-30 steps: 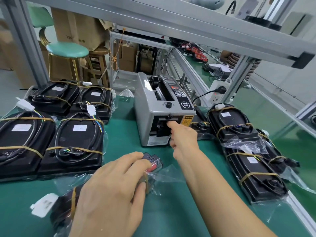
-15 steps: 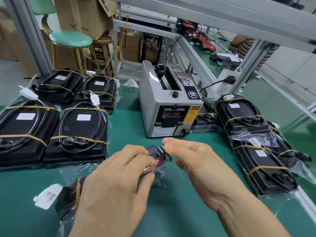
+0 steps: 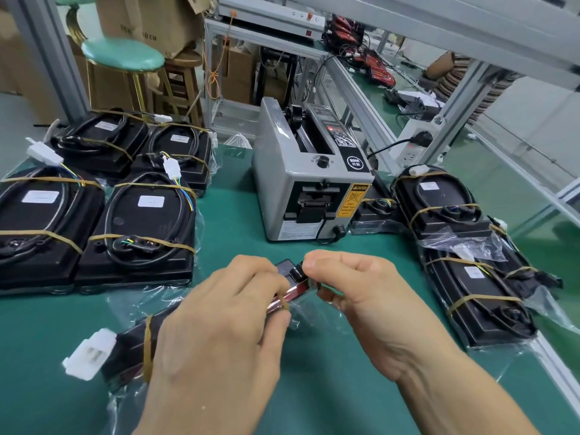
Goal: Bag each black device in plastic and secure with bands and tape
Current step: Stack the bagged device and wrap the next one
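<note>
Right hand (image 3: 354, 296) is back from the dispenser (image 3: 310, 183), now at the device (image 3: 201, 312) end, fingers curled, pinching there; tape not discernible. Left hand (image 3: 219, 334) grips the bagged device, which lies on the mat (image 3: 244, 215), near centre.

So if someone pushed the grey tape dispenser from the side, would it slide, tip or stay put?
The tape dispenser would probably stay put or slide grudgingly: it looks like a boxy metal machine, likely heavy, sitting flat on the green mat. Tipping seems unlikely given its wide base. Its plugged-in cord might tug if it is pushed far.
</note>
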